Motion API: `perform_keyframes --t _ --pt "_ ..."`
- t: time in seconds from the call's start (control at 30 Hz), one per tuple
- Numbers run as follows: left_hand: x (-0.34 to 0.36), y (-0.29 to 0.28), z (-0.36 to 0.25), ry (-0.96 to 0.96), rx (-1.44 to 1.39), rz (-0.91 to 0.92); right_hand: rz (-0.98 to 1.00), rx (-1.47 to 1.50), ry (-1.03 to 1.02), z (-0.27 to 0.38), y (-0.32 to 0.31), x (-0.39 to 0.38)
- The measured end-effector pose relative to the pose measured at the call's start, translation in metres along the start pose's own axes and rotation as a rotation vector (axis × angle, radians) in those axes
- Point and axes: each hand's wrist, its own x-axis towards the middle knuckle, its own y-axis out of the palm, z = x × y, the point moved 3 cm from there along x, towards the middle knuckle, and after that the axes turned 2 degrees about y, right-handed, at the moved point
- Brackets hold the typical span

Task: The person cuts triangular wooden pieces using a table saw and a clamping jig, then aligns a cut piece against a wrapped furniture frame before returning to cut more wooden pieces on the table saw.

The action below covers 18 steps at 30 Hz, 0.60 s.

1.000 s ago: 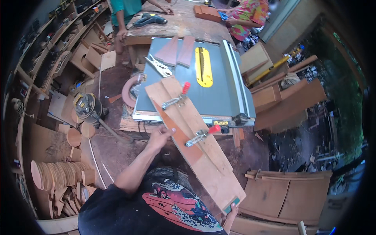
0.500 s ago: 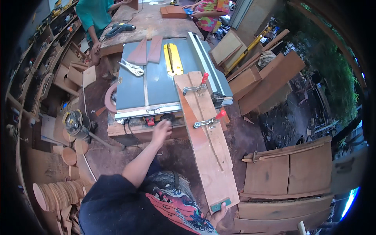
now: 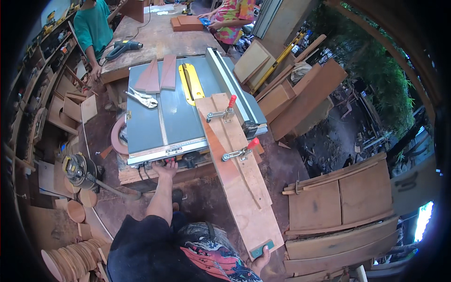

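Note:
My right hand (image 3: 260, 261) grips the near end of a long wooden sled jig (image 3: 257, 217), its thumb over a green block (image 3: 261, 249) there. Two toggle clamps with red handles, the near clamp (image 3: 241, 149) and the far clamp (image 3: 221, 114), are mounted on the jig. Beneath them lies a reddish wood piece (image 3: 221, 159) along the left side. The jig's far end rests on a grey table saw (image 3: 181, 124), beside the yellow insert plate (image 3: 191, 83) and the fence (image 3: 230, 82). My left hand (image 3: 165, 168) reaches below the saw's front rail, fingers apart at a red switch (image 3: 170, 160).
On the saw top lie locking pliers (image 3: 142, 98) and two tapered wood pieces (image 3: 159, 75). A heat gun (image 3: 123, 48) lies on the bench behind, where two other people stand. A shop vacuum (image 3: 80, 170) is at left; boards (image 3: 310, 101) lean at right.
My left hand has moved left, from in front of the saw to the red switch under its front rail. My right hand keeps its grip on the jig. The whole view has shifted slightly.

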Motion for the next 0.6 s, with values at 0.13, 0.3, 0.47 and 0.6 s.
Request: perform_keyframes --t 0.13,0.3,0.47,0.6 --pt "-0.003 -0.029 -0.007 0.154 0.513 0.234 0.054 -0.02 0.005 0.0 0.002 0.008" --pt "-0.173 0.008 0.099 0.583 1.487 0.831 0.024 -0.015 -0.035 -0.009 -0.003 0.012" --pt "-0.205 0.041 0.136 0.876 1.773 1.013 0.084 -0.032 0.03 -0.004 0.012 0.017" --pt "-0.2 0.046 0.131 0.893 1.849 1.037 0.036 -0.082 0.098 -0.009 0.006 0.023"
